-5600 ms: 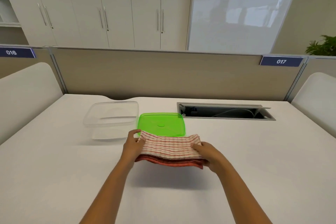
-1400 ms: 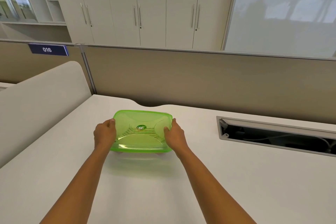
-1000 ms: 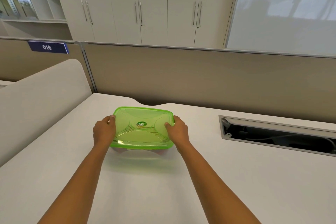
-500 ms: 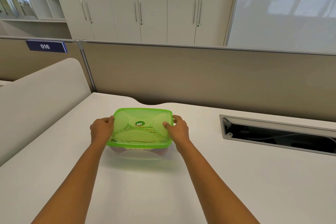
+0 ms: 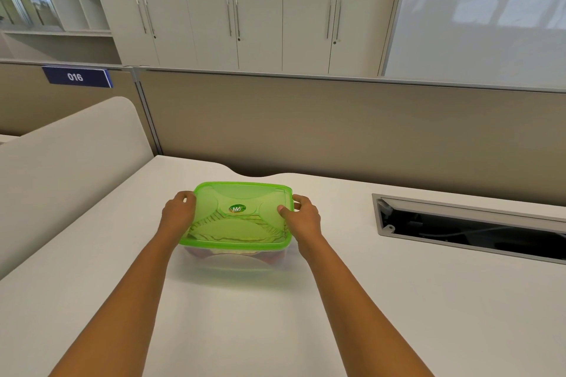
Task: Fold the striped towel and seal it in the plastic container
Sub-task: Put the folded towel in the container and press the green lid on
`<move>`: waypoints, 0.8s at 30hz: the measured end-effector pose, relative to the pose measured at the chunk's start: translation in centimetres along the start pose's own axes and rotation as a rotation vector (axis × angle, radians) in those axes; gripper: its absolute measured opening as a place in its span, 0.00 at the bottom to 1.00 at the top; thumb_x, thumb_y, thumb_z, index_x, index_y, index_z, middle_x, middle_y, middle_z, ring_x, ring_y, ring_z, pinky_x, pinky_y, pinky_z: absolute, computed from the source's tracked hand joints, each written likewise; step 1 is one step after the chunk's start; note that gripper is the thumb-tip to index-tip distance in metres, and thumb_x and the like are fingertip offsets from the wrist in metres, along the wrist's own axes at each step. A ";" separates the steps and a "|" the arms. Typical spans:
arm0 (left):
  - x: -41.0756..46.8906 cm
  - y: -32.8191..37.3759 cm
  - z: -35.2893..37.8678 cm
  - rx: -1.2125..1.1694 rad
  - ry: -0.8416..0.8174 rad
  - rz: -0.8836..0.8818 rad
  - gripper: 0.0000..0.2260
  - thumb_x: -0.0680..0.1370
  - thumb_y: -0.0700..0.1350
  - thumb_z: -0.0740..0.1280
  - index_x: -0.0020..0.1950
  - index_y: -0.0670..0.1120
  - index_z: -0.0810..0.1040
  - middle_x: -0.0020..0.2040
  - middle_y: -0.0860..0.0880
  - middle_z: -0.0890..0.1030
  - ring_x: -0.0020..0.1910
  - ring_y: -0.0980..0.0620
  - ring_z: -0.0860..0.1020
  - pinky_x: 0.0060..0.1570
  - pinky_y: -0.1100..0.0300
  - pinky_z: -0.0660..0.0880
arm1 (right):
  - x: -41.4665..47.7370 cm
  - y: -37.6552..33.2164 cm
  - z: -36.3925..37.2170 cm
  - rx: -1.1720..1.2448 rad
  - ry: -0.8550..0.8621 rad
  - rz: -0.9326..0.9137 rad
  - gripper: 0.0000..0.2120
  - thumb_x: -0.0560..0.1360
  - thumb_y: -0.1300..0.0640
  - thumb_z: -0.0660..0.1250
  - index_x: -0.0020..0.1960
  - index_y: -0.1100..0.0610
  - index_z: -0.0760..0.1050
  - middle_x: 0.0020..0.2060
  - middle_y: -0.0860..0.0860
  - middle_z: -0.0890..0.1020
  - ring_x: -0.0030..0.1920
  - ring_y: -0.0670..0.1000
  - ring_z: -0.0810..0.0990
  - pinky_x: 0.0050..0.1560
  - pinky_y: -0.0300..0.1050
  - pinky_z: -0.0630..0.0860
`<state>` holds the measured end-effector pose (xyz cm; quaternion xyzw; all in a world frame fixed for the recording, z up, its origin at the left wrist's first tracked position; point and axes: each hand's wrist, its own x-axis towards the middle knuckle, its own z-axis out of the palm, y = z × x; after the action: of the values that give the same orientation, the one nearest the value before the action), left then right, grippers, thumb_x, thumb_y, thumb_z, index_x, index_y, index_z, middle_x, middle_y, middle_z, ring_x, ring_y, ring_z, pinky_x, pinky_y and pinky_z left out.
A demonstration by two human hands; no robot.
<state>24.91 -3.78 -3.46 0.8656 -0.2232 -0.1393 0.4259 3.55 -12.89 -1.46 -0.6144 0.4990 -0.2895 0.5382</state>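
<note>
"016" on blue partition sign (image 5: 76, 77)

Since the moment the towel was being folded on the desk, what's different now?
The striped towel has gone from the desk into the clear container, and the green lid, which lay flat beside it, now sits on top. The left hand and right hand let go of the towel and now grip the lid's two ends. The container is still on the white desk.

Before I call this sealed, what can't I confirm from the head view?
- Far rim of the green lid: seal not visible from this angle.
- Side edges: covered by the left hand and right hand.
- Striped towel: fold blurred by tinted lid.
- Clear container: faint walls.
</note>
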 end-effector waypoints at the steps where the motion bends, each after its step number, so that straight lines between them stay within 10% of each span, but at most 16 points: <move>1: 0.1 -0.1 0.1 0.006 -0.011 0.017 0.18 0.81 0.47 0.51 0.67 0.44 0.70 0.65 0.35 0.73 0.63 0.36 0.70 0.59 0.49 0.68 | 0.1 0.0 0.0 0.006 -0.004 0.003 0.24 0.74 0.58 0.68 0.69 0.57 0.67 0.65 0.58 0.73 0.62 0.58 0.74 0.64 0.53 0.72; 9: 0.6 -0.5 -0.4 -0.039 -0.134 0.032 0.22 0.81 0.55 0.50 0.70 0.46 0.67 0.70 0.40 0.71 0.68 0.38 0.67 0.69 0.45 0.63 | 0.2 0.2 0.0 0.002 -0.007 -0.013 0.24 0.74 0.58 0.68 0.68 0.58 0.67 0.65 0.58 0.72 0.62 0.57 0.74 0.64 0.53 0.72; 24: 1.0 -0.5 -0.2 -0.403 -0.120 -0.168 0.17 0.77 0.51 0.64 0.61 0.44 0.76 0.62 0.40 0.76 0.52 0.42 0.75 0.54 0.51 0.72 | 0.2 0.6 0.0 0.031 0.001 0.016 0.23 0.74 0.58 0.69 0.67 0.58 0.69 0.63 0.58 0.74 0.61 0.58 0.75 0.63 0.55 0.73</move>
<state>26.03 -3.84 -3.80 0.7687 -0.1430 -0.2674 0.5631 3.50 -13.06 -2.06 -0.6018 0.4995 -0.2932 0.5499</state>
